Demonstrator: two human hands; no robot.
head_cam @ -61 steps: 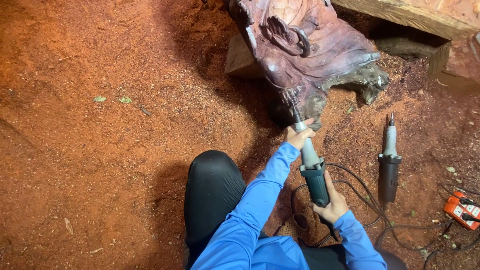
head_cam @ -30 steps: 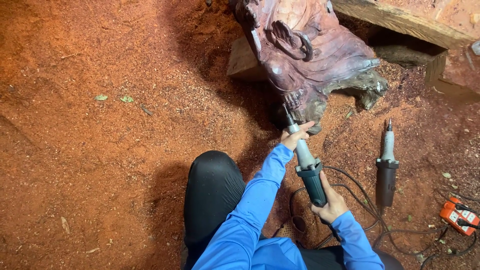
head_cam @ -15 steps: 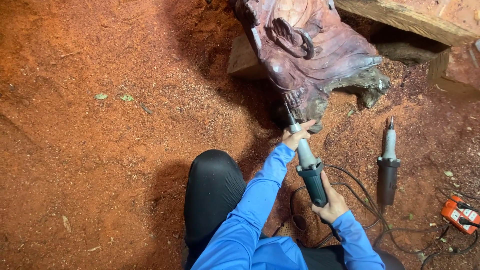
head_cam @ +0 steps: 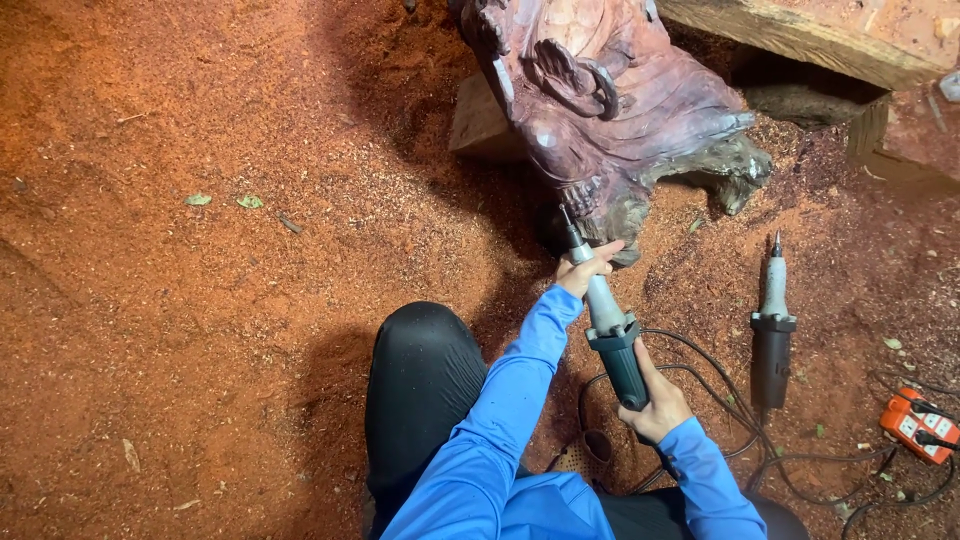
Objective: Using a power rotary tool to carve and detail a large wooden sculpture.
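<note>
A reddish-brown wood carving stands on the sawdust-covered ground at the top centre. I hold a corded die grinder with both hands, its bit touching the carving's lower edge. My left hand grips the silver neck near the tip. Lower down, my right hand wraps the dark green body. Both sleeves are blue; my knee in black trousers is bent beside the tool.
A second grinder lies on the ground to the right, its cable looping below. An orange device lies at the right edge. Wooden beams run along the top right. Red sawdust covers the ground to the left.
The view shifted slightly. Both hands keep the grinder's tip at the carving's lower edge, almost unmoved.
</note>
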